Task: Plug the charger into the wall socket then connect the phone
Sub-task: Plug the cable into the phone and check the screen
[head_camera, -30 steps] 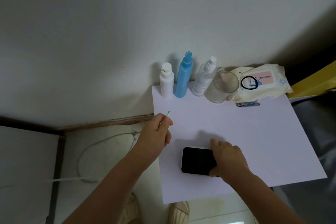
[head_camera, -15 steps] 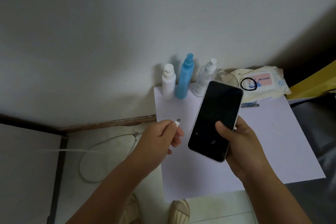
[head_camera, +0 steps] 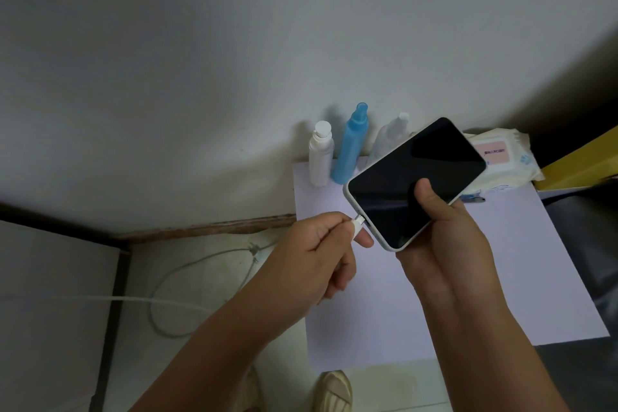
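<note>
- Holding the phone [head_camera: 414, 177] above the white desk [head_camera: 521, 278], the right hand [head_camera: 444, 244] has its grip around the lower edge.
- Left hand [head_camera: 321, 254] pinches the cable plug [head_camera: 358, 222] at the phone's 8 o'clock end, touching the port.

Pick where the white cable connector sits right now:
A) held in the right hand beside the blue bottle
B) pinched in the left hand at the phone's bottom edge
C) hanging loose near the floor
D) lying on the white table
B: the left hand pinches the connector right at the bottom edge of the phone, which the right hand holds.
</note>
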Available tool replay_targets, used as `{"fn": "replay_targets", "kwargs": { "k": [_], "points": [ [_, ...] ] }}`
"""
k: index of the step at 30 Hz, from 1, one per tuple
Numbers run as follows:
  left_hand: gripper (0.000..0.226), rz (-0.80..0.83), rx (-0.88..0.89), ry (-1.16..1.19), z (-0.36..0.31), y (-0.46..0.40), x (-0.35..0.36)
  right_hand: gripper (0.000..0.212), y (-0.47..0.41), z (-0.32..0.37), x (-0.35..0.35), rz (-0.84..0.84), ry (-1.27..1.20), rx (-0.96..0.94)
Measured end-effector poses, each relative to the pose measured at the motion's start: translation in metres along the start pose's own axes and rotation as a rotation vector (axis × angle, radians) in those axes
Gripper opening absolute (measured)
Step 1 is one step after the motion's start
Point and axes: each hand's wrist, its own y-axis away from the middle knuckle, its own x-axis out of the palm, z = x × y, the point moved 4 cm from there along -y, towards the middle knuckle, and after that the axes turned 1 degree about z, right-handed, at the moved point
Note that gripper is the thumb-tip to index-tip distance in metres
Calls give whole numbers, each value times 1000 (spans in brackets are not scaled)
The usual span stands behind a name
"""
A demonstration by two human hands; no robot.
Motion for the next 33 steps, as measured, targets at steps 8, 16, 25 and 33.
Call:
{"fn": "replay_targets", "kwargs": {
  "k": [8, 16, 25, 33],
  "points": [
    [32, 2, -55, 10, -1, 1, -2, 29, 3, 3, 12, 63, 100, -80],
    [36, -38, -72, 67, 6, -3, -1, 33, 6, 7, 28, 163, 192, -169],
    [36, -19, -71, 92, 15, -3, 3, 29, -1, 4, 24, 160, 255, -155],
    [26, 55, -101, 67, 27, -2, -9, 33, 3, -7, 13, 135, 215, -28]
  ]
}}
